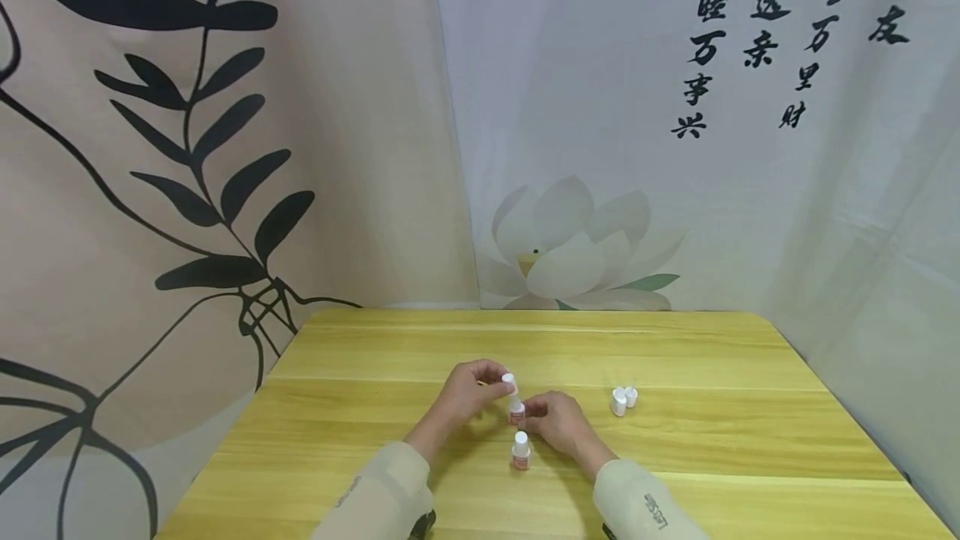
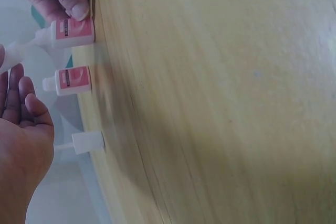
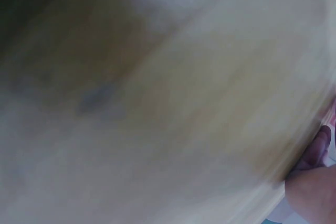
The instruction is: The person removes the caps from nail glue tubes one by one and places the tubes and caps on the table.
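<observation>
My left hand (image 1: 468,394) pinches a white cap (image 1: 509,383) just above a small white bottle (image 1: 517,417) with a red label. The right hand (image 1: 555,422) grips that bottle low on its body. In the left wrist view, a thin pale stem runs between the cap (image 2: 11,59) and the bottle (image 2: 74,31); whether they touch I cannot tell. Nearer to me stands a second small bottle (image 1: 521,452), upright with a white top. Another pink-labelled bottle (image 2: 73,80) shows in the left wrist view. The blurred right wrist view has only part of the right hand (image 3: 312,182).
Two small white pieces (image 1: 618,402) stand close together on the wooden table (image 1: 750,423), right of the right hand. A white piece with a thin stem (image 2: 88,142) stands past the bottles in the left wrist view. Printed cloth (image 1: 375,148) hangs behind the table.
</observation>
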The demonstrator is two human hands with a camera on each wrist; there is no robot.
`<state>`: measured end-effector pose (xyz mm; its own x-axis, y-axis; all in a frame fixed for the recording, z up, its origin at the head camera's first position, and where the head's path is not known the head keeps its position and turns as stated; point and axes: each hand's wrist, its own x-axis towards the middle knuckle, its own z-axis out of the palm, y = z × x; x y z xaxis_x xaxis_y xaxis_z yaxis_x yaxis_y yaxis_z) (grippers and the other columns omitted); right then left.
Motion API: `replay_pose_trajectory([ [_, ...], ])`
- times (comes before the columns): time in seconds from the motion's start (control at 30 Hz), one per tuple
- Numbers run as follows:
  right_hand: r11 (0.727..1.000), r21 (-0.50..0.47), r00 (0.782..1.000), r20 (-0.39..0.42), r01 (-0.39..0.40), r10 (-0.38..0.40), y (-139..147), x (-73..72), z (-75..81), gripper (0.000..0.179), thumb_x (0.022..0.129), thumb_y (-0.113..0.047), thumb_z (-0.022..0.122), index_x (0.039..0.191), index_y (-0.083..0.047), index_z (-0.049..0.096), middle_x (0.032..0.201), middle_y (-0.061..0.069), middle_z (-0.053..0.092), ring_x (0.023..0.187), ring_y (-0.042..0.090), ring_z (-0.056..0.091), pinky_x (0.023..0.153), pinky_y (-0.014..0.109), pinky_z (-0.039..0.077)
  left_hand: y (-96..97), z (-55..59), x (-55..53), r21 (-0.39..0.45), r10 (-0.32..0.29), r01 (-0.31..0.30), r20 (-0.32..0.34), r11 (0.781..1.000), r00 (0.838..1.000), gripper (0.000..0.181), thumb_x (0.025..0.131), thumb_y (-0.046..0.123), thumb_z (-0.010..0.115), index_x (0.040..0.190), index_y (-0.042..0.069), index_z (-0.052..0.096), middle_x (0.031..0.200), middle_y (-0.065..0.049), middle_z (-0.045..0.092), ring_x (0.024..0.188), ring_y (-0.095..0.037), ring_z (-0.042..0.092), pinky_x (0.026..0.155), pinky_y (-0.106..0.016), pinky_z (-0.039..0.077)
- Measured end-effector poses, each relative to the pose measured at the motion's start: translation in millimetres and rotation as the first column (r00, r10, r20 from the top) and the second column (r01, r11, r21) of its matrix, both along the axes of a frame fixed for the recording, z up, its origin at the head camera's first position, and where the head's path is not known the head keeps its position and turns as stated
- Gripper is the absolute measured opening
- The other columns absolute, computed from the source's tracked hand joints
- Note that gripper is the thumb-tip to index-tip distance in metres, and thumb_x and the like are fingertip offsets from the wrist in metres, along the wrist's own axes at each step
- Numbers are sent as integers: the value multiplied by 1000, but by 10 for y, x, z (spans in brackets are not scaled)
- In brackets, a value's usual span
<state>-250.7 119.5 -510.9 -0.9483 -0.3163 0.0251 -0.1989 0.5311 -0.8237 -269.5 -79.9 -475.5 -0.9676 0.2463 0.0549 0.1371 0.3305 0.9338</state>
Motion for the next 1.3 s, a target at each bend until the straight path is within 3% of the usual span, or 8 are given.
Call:
replay_pose_trajectory([
  [0.63, 1000, -14, 1000, 23, 1, -1, -1, 9, 13, 13, 88, -19, 75, 100, -14, 76, 96, -3, 73, 99, 22, 65, 92, 54, 47, -68, -14, -12, 15, 4, -4, -24, 1000, 1000, 19, 88, 21, 76, 97, 6, 70, 91, -1, 66, 86, -18, 57, 73, -32, 47],
  [0.87, 1000, 20, 1000, -17, 22, -22, -6, 10, 9, 17, 85, -22, 79, 98, -13, 76, 96, -1, 72, 97, 23, 64, 90, 53, 48, -84, 237, 164, 35, -18, 18, 2, 999, 1000, 16, 89, 10, 73, 99, -2, 67, 90, -5, 66, 85, -19, 58, 76, -34, 48],
  [1.07, 999, 23, 999, -30, 33, -32, -14, 19, 15, 18, 84, -23, 79, 99, -13, 76, 97, 0, 70, 97, 24, 63, 90, 53, 47, -132, -19, 19, 60, -23, 21, 25, 998, 999, 17, 89, 12, 73, 100, 2, 66, 92, -1, 66, 86, -16, 59, 78, -34, 49],
  [1.3, 999, 16, 999, -30, 33, -32, -17, 3, 2, 18, 85, -24, 79, 99, -13, 76, 98, -1, 70, 98, 24, 62, 90, 53, 47, -165, -62, 8, 56, -3, 2, 16, 998, 1000, 17, 88, 13, 74, 100, 4, 65, 92, -2, 65, 86, -16, 58, 75, -33, 49],
])
